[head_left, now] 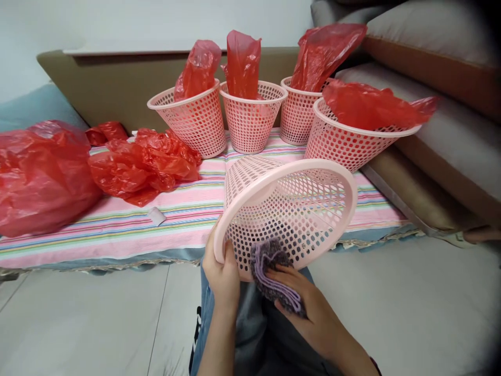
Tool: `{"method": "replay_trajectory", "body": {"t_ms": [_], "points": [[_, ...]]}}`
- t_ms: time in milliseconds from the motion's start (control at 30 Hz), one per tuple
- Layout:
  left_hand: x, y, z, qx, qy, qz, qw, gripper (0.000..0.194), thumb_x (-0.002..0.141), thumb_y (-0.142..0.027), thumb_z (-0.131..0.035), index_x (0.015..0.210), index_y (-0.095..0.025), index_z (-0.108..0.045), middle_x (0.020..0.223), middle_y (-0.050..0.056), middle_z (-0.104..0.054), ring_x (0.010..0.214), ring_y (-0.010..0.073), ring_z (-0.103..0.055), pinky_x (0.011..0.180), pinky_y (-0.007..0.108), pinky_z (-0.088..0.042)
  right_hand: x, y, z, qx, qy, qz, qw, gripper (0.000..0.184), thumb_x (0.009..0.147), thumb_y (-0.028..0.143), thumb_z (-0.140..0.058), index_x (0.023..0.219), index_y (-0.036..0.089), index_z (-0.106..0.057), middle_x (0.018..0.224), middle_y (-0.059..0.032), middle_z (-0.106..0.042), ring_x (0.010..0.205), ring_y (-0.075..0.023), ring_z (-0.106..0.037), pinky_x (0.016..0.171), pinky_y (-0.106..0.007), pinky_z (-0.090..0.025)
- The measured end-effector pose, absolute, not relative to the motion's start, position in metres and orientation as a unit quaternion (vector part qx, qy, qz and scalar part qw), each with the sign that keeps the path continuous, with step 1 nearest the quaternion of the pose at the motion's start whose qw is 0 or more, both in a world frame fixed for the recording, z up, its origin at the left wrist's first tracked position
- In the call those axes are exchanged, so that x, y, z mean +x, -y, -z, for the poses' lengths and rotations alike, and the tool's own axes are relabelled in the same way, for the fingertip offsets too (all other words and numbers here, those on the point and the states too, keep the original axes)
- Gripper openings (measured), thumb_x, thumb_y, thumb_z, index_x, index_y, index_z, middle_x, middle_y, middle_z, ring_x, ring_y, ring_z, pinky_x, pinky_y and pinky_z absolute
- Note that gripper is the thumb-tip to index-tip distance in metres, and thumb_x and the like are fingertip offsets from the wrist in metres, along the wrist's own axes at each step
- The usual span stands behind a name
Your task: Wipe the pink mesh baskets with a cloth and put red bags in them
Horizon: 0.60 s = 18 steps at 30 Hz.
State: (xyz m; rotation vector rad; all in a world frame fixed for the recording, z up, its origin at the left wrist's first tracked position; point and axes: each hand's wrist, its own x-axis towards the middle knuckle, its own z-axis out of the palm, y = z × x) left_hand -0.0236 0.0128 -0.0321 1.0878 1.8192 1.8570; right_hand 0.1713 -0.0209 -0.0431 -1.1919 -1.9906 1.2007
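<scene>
A pink perforated plastic wastebasket lies tilted on its side above my lap, its wide mouth turned toward me. My left hand grips its rim at the lower left, thumb over the inner edge. In my right hand is a folded cloth, dark grey with purple edging. The cloth rests against the lower rim and the inside wall of the wastebasket. Part of the left fingers is hidden behind the rim.
Behind stand several more pink baskets holding red plastic bags. Crumpled red bags and a big red bag lie left on the striped cover. A small pale scrap is nearby. Grey cushions are piled at right.
</scene>
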Motion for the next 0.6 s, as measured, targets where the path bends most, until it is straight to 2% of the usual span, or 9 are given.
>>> {"method": "replay_trajectory", "body": {"t_ms": [100, 167, 300, 367, 433, 500, 600], "points": [[-0.024, -0.019, 0.031, 0.385, -0.626, -0.656, 0.174, 0.037, 0.085, -0.029, -0.064, 0.121, -0.022, -0.071, 0.122, 0.007, -0.073, 0.117, 0.0285, -0.066, 0.107, 0.044, -0.05, 0.185, 0.041, 0.03, -0.462, 0.667, -0.519, 0.27, 0.04, 0.092, 0.047, -0.064, 0.126, 0.027, -0.072, 0.133, -0.0095, -0.065, 0.128, -0.0334, -0.057, 0.114, -0.055, -0.041], [-0.022, -0.022, 0.029, 0.385, -0.618, -0.66, 0.185, 0.038, 0.085, -0.03, -0.064, 0.122, -0.022, -0.07, 0.124, 0.007, -0.072, 0.12, 0.0278, -0.065, 0.108, 0.043, -0.048, 0.192, 0.049, 0.024, -0.494, 0.597, -0.564, 0.285, 0.044, 0.086, 0.056, -0.069, 0.119, 0.027, -0.075, 0.128, -0.0109, -0.067, 0.123, -0.0365, -0.059, 0.112, -0.058, -0.042], [-0.016, -0.018, 0.024, 0.384, -0.604, -0.663, 0.219, 0.046, 0.084, -0.034, -0.065, 0.128, -0.023, -0.064, 0.13, 0.007, -0.068, 0.124, 0.0264, -0.062, 0.11, 0.04, -0.047, 0.198, 0.057, 0.023, -0.536, 0.333, -0.664, 0.4, 0.051, 0.077, 0.063, -0.078, 0.112, 0.025, -0.077, 0.124, -0.01, -0.07, 0.123, -0.0374, -0.061, 0.114, -0.058, -0.039], [-0.011, -0.012, 0.021, 0.382, -0.597, -0.667, 0.23, 0.052, 0.083, -0.037, -0.068, 0.132, -0.022, -0.059, 0.133, 0.008, -0.066, 0.126, 0.0262, -0.06, 0.111, 0.04, -0.046, 0.201, 0.056, 0.027, -0.494, 0.218, -0.71, 0.452, 0.05, 0.079, 0.066, -0.073, 0.108, 0.026, -0.078, 0.116, -0.0095, -0.073, 0.117, -0.036, -0.065, 0.109, -0.056, -0.046], [-0.007, -0.004, 0.019, 0.38, -0.59, -0.672, 0.236, 0.056, 0.082, -0.039, -0.07, 0.134, -0.022, -0.056, 0.135, 0.009, -0.063, 0.127, 0.0257, -0.059, 0.111, 0.039, -0.045, 0.204, 0.054, 0.031, -0.45, 0.182, -0.737, 0.471, 0.048, 0.082, 0.068, -0.068, 0.106, 0.028, -0.079, 0.109, -0.0086, -0.076, 0.114, -0.035, -0.067, 0.105, -0.055, -0.05], [-0.005, 0.002, 0.022, 0.382, -0.581, -0.676, 0.245, 0.058, 0.082, -0.039, -0.071, 0.135, -0.023, -0.053, 0.137, 0.01, -0.061, 0.127, 0.0245, -0.058, 0.109, 0.037, -0.046, 0.207, 0.052, 0.035, -0.425, 0.197, -0.745, 0.474, 0.046, 0.086, 0.067, -0.063, 0.107, 0.029, -0.079, 0.104, -0.0076, -0.077, 0.114, -0.0337, -0.067, 0.105, -0.054, -0.051], [-0.007, 0.007, 0.033, 0.39, -0.584, -0.664, 0.256, 0.06, 0.079, -0.037, -0.073, 0.134, -0.024, -0.051, 0.139, 0.011, -0.059, 0.124, 0.0238, -0.06, 0.103, 0.036, -0.05, 0.21, 0.056, 0.039, -0.415, 0.195, -0.742, 0.49, 0.044, 0.088, 0.063, -0.063, 0.113, 0.029, -0.078, 0.108, -0.0066, -0.076, 0.116, -0.0327, -0.067, 0.106, -0.055, -0.051]]}}
